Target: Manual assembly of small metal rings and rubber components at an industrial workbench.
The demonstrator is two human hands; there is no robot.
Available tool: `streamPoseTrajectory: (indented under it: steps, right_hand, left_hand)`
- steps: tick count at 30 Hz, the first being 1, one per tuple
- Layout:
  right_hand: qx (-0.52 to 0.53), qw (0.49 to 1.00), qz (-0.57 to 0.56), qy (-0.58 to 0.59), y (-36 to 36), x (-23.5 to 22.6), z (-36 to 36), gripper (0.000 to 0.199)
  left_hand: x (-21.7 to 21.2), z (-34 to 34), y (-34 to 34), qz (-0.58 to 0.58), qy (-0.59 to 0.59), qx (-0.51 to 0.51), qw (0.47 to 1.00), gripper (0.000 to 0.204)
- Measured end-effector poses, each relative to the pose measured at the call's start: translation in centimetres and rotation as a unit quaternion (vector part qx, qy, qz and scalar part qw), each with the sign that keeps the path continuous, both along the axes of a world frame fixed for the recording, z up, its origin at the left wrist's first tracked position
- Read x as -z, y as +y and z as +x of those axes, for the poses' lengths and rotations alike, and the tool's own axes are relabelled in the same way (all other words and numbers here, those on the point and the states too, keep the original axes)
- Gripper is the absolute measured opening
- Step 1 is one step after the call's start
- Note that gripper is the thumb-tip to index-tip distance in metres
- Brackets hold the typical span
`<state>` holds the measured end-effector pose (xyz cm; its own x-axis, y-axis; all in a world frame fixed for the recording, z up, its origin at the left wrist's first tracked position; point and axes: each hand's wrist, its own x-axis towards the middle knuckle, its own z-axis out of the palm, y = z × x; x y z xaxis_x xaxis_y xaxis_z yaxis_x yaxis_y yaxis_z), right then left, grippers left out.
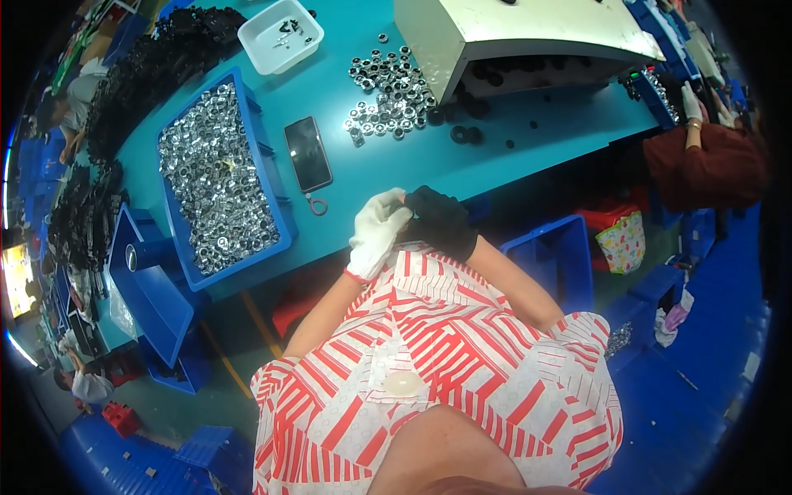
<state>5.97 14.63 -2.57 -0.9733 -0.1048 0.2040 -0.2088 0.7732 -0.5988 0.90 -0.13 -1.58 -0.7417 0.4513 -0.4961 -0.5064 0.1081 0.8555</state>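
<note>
My left hand (375, 231), in a white glove, meets my right hand (444, 224), in a black glove, at the near edge of the teal table (330, 235). The fingers of both are bent and pinched together; whatever lies between them is too small and hidden to name. Left of them a dark phone (308, 155) with a red wrist loop lies flat. Beyond it sits a blue bin (283, 216) heaped with shiny metal ring-shaped parts (219, 177). More such parts, with dark centres, form a loose pile (394, 92) ahead of my hands.
A cream housing (528, 21) stands at the far right, with black round parts (467, 134) beside its opening. A white tray (256, 56) holds small pieces. Black parts (136, 91) are heaped far left. Blue crates (569, 256) flank me, and a person in maroon (705, 165) works at right.
</note>
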Motion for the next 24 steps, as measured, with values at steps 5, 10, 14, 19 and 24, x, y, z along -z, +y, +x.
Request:
streamPoseTrajectory:
  steps: [5, 10, 14, 19, 24]
  right_hand:
    - [-0.036, 0.995, -0.092, -0.025, 0.7, 0.8, -0.5, 0.039]
    - [0.008, 0.98, -0.184, -0.072, 0.4, 1.0, -0.6, 0.045]
    - [0.002, 0.989, -0.146, -0.01, -0.5, -0.4, -0.3, 0.046]
    - [-0.033, 0.993, -0.105, 0.031, 0.0, 0.3, -0.4, 0.046]
    - [-0.05, 0.993, -0.07, 0.083, -0.2, 1.0, -0.3, 0.044]
  left_hand:
    - [0.3, -0.5, -1.2, 0.115, -0.066, -0.006, 0.991, 0.037]
    - [0.1, -0.9, -1.4, 0.224, -0.178, -0.059, 0.956, 0.035]
    - [0.6, 0.3, -1.1, 0.257, -0.205, -0.136, 0.934, 0.039]
    - [1.3, 0.4, -1.7, 0.213, -0.19, -0.05, 0.957, 0.04]
    - [0.7, 0.7, -1.5, 0.105, -0.086, -0.038, 0.99, 0.04]
